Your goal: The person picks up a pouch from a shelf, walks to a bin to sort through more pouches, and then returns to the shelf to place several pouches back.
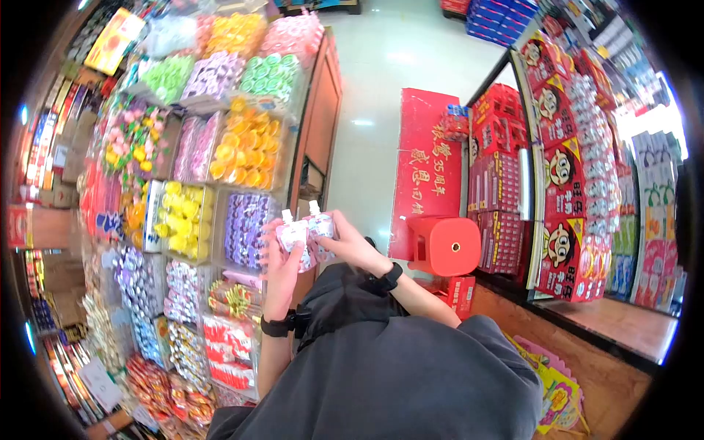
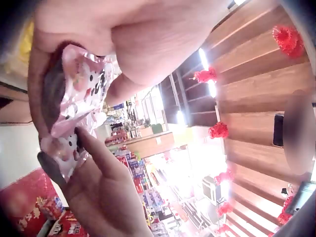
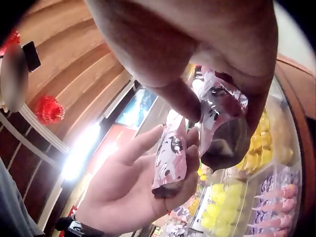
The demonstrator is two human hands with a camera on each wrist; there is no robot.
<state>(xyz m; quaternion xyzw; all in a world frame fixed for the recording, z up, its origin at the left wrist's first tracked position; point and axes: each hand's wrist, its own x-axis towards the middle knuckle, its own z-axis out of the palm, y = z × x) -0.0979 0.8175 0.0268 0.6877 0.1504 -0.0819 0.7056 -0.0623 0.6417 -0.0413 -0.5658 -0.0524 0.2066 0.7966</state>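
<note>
My left hand [image 1: 279,265] grips a pink pouch [image 1: 293,233] with a white capped spout, its thumb across the front. Close beside it, my right hand [image 1: 352,246] grips a second pouch [image 1: 321,226] of the same look. Both pouches stand upright, spouts up, side by side in the head view. In the left wrist view the left hand's pouch [image 2: 86,86] shows a shiny pink and white foil with dark cartoon marks. The right wrist view shows the right hand's pouch [image 3: 221,106] with its dark bottom end.
Left of the hands stands a candy display with clear bins of yellow sweets [image 1: 185,218], purple-wrapped sweets [image 1: 246,226] and orange slices [image 1: 246,145]. A red stool [image 1: 449,246] stands on the right, before a shelf of red boxes [image 1: 561,167]. A red mat [image 1: 427,165] lies in the aisle.
</note>
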